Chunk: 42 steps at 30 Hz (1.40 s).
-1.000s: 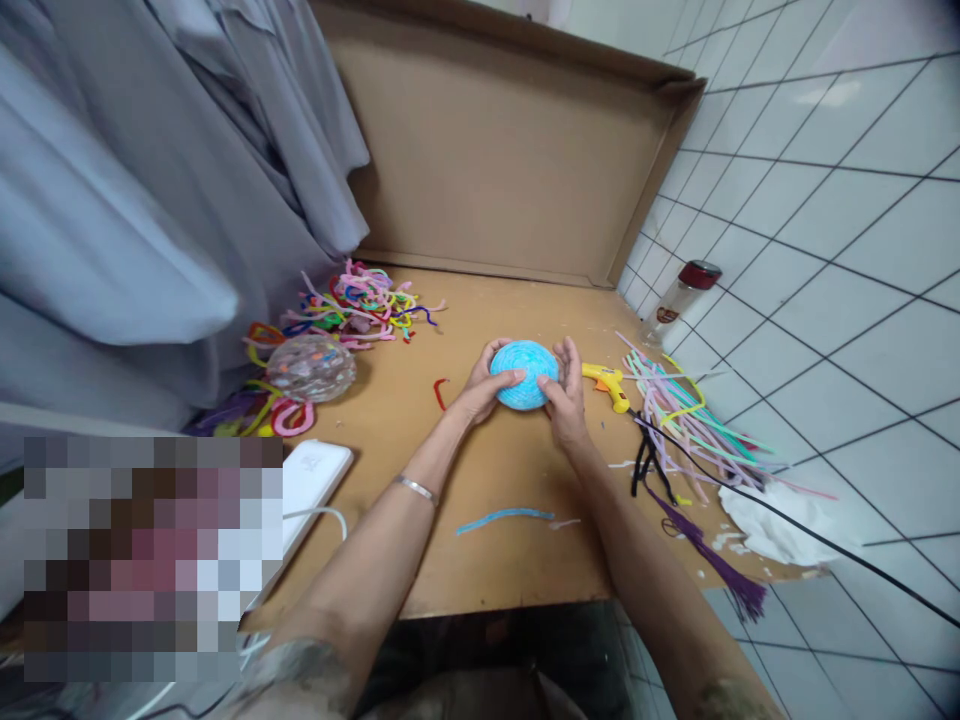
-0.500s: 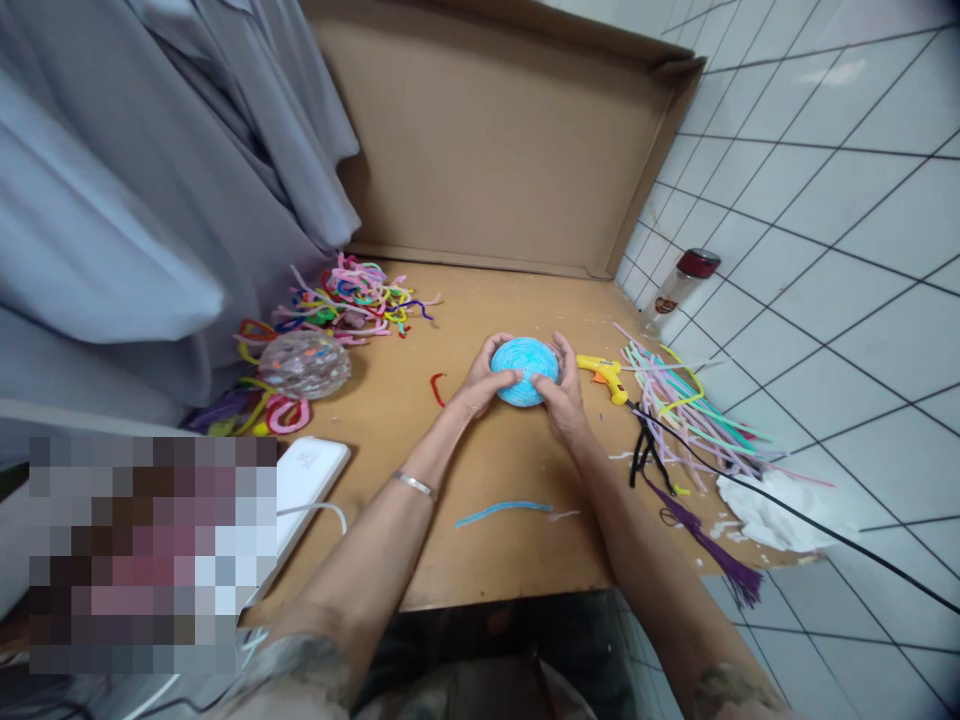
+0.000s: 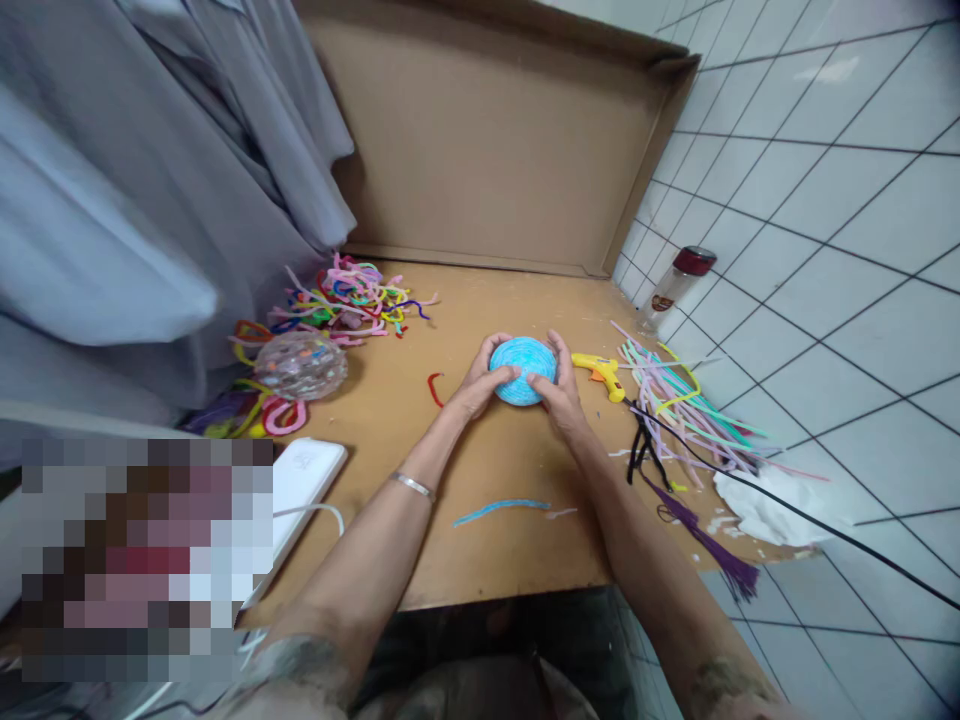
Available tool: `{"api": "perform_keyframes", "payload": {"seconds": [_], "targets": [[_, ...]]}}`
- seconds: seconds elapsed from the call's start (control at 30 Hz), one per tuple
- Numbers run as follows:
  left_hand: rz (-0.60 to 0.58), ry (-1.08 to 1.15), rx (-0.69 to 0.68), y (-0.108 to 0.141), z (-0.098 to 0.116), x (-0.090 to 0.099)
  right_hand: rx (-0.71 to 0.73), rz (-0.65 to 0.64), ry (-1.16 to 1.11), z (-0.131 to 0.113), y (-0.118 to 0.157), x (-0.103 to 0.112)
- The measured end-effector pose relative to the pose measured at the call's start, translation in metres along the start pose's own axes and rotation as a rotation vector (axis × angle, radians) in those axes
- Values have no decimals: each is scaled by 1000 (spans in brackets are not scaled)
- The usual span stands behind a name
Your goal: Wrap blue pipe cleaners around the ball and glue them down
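Observation:
A round blue coiled disc (image 3: 523, 365) is held above the wooden table between both hands. My left hand (image 3: 480, 382) grips its left side, thumb resting on the face and fingers curled round the edge. On the other side, my right hand (image 3: 562, 388) holds the disc the same way, its thumb close to the left one. A yellow glue gun (image 3: 600, 374) lies just right of my right hand. Nearer the front edge lies a loose blue strip (image 3: 501, 508), and a short red piece (image 3: 434, 389) is left of my left hand.
Colourful pipe cleaners (image 3: 352, 295) and a clear bumpy ball (image 3: 301, 366) sit at the left. Right are pastel strips (image 3: 682, 400), a purple tassel (image 3: 712, 548), a black cable (image 3: 795, 510), white tissue (image 3: 780, 505) and a red-lidded jar (image 3: 679, 285). Cardboard (image 3: 487, 140) stands behind.
The whole view has shifted very slightly. Both hands keep the same hold on the blue disc.

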<state>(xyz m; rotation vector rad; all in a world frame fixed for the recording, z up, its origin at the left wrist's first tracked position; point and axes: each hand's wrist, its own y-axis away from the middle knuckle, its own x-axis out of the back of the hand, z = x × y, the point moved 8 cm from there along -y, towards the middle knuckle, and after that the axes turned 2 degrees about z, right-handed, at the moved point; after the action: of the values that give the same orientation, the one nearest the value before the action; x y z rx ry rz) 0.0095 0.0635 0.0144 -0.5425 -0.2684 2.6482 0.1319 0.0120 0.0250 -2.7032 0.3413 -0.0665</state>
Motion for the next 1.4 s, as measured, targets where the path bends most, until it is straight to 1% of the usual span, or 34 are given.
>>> {"api": "perform_keyframes", "payload": {"seconds": [0.17, 0.27, 0.37, 0.5, 0.7, 0.8, 0.93, 1.0, 1.1, 1.23, 1.3, 1.4], "targets": [[8, -87, -72, -3, 3, 4, 8, -2, 41, -7, 0, -3], [-8, -156, -129, -4, 6, 5, 16, 1, 68, -6, 0, -4], [-22, -214, -148, -3, 9, 4, 15, 5, 89, -3, 0, -3], [-43, -284, -132, -1, 10, 2, -6, -23, 97, 2, -1, -2], [-91, -313, -63, -1, 7, 6, -24, -30, 102, 4, -1, -3], [-96, -362, -72, -3, 9, 8, -24, -45, 94, 2, -1, -6], [-65, -363, -107, -5, 12, 11, 22, -2, 64, -1, 0, -6], [-53, -360, -87, -5, 11, 12, 21, 39, 49, 1, 1, -4], [-37, -381, -26, -4, 10, 15, -39, 79, 46, 11, 1, -3], [-19, -408, 20, -3, 13, 20, -133, 92, 45, 20, 2, -4], [-18, -405, 34, -3, 14, 22, -159, 91, 35, 22, 3, -7], [-16, -399, 47, -5, 11, 25, -154, 75, 31, 19, 4, -11]]}}
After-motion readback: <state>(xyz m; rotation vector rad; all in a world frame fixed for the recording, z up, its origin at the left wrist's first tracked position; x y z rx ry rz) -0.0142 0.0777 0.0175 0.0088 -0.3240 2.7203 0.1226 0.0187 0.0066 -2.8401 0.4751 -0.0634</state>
